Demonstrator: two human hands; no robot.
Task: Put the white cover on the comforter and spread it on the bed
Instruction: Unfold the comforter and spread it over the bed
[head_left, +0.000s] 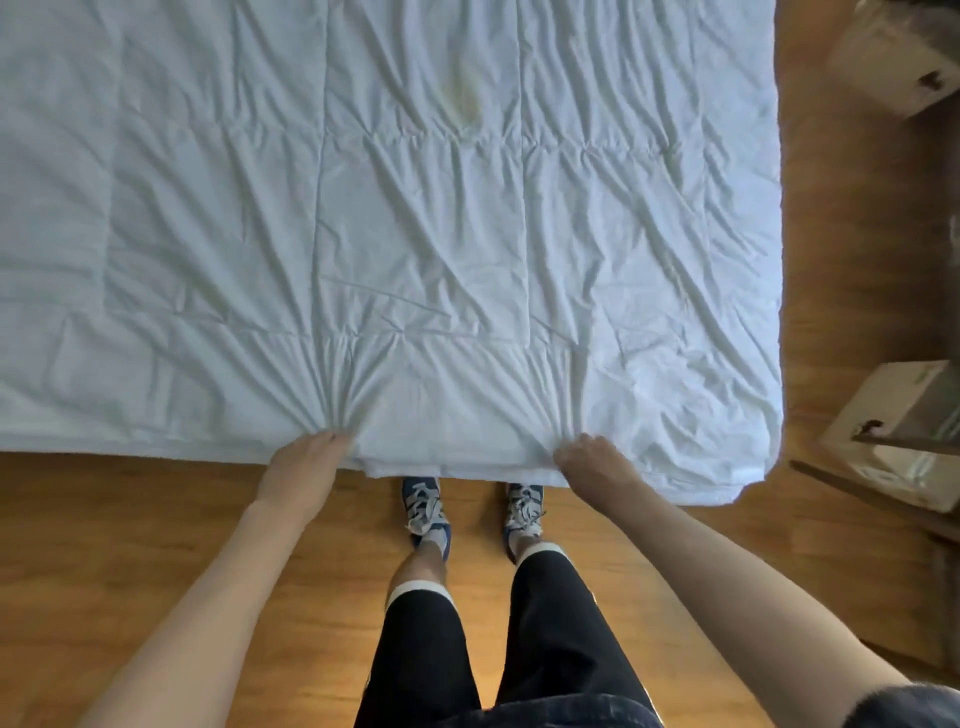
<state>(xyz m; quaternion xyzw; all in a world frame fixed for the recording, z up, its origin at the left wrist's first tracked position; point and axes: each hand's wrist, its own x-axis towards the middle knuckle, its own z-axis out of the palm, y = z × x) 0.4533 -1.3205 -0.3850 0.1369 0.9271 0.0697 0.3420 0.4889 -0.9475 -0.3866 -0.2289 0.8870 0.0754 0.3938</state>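
Observation:
A white quilted comforter (415, 208) lies spread flat over the bed and fills most of the head view, wrinkled, with a faint yellowish stain near the top middle. Its near edge hangs just in front of my feet. My left hand (306, 462) grips that near edge left of centre, and creases fan out from the grip. My right hand (592, 462) grips the same edge right of centre, fingers curled into the fabric. I cannot tell apart a separate white cover from the comforter.
Wooden floor (156, 519) runs along the bed's near side and right side. Two cardboard boxes stand to the right, one (898, 52) at the top corner and one (904, 431) lower down, beside a dark wooden frame piece. My shoes (426, 509) stand close to the bed edge.

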